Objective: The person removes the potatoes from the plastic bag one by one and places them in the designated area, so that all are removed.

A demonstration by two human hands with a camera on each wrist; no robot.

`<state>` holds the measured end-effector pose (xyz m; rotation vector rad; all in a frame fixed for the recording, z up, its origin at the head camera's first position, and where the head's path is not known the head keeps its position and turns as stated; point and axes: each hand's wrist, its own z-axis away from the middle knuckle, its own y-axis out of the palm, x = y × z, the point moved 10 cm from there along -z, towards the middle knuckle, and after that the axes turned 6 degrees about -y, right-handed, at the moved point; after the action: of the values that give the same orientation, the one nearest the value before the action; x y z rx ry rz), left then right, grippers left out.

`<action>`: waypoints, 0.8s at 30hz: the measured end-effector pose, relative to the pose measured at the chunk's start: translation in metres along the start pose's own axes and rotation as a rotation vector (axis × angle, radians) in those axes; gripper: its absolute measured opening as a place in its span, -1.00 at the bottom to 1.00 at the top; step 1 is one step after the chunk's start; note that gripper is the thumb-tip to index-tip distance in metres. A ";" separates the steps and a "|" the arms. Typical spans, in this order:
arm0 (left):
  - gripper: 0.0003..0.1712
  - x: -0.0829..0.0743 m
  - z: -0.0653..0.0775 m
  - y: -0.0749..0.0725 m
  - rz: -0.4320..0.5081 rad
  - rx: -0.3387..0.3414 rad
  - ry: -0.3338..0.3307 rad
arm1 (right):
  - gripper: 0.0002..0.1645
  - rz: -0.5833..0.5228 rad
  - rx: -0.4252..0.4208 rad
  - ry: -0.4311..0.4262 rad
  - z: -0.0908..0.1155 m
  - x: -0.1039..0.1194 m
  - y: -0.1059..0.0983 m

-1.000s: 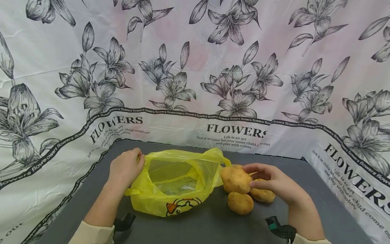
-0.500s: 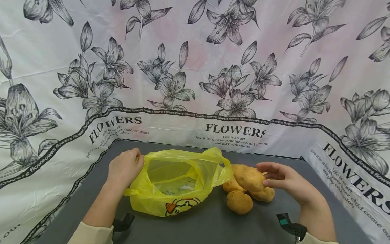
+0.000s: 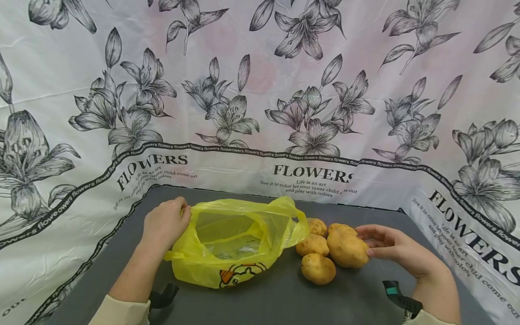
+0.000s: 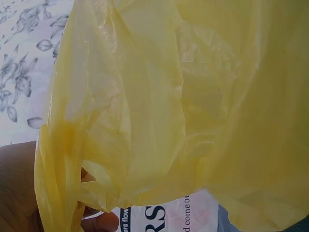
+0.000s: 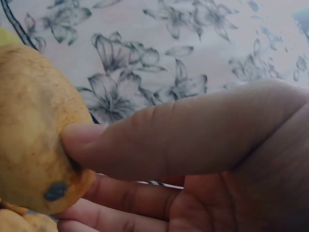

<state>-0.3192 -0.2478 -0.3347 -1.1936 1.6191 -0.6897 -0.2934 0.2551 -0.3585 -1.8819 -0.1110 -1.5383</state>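
Note:
My left hand (image 3: 167, 223) grips the left edge of a yellow plastic bag (image 3: 203, 273), whose mouth gapes upward. In the left wrist view, the bag (image 4: 154, 96) fills most of the picture and covers part of the hand. My right hand (image 3: 400, 250) pinches a large potato (image 3: 348, 249) at its right end, over another potato that it partly hides. Seen from the right wrist, the thumb presses on this potato (image 5: 36, 125) near a dark spot, with fingers underneath. Left of it are other potatoes, including a small one (image 3: 318, 269) in front.
The grey table (image 3: 260, 302) extends in front of the bag and potatoes. A white curtain (image 3: 227, 113) printed with flowers and lettering surrounds it at the back and sides. The bag's right handle (image 3: 300, 225) reaches the potato group.
My right hand has moved right and slightly toward me with the large potato, away from the bag, uncovering the potatoes on the left. The left hand and bag stay nearly still.

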 end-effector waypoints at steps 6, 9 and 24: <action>-0.81 0.001 0.001 0.001 -0.003 -0.003 0.000 | -0.38 -0.095 0.060 0.076 0.007 -0.019 -0.001; -0.81 0.000 0.000 0.001 -0.003 -0.003 0.002 | -0.41 -0.145 0.120 0.091 0.010 -0.026 0.003; -0.80 -0.002 0.000 0.001 -0.001 -0.002 0.009 | -0.38 -0.331 0.197 0.182 0.027 -0.064 0.003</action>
<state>-0.3194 -0.2450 -0.3349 -1.1947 1.6271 -0.6946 -0.2883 0.2897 -0.4184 -1.6179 -0.4942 -1.8379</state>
